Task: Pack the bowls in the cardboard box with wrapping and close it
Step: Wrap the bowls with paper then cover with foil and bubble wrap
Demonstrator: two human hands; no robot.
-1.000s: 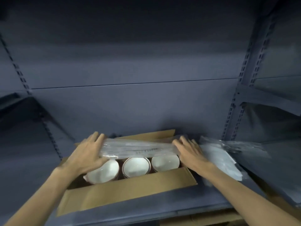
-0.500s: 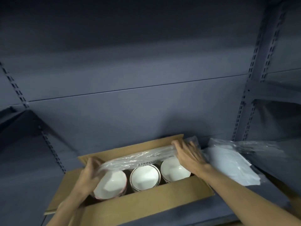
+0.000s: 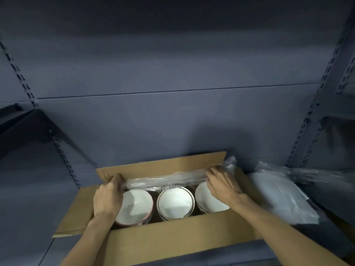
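Observation:
An open cardboard box (image 3: 172, 240) stands on a dark shelf with its flaps spread. Inside sit three white bowls in a row: the left bowl (image 3: 137, 205), the middle bowl (image 3: 174, 203) and the right bowl (image 3: 208, 203). A long roll of clear plastic wrapping (image 3: 165, 180) lies across the back of the box, just behind and above the bowls. My left hand (image 3: 108, 196) grips its left end, and my right hand (image 3: 222, 184) grips its right end, where the plastic bunches up.
More clear plastic wrapping and white sheets (image 3: 278, 194) lie on the shelf right of the box. The blue-grey back panel (image 3: 172, 121) rises close behind. Slotted uprights (image 3: 309, 116) and a shelf bracket (image 3: 32, 125) flank the bay.
Both hands have lowered the wrapping roll from above the box into its back part, behind the bowls. The view has moved closer and tilted down.

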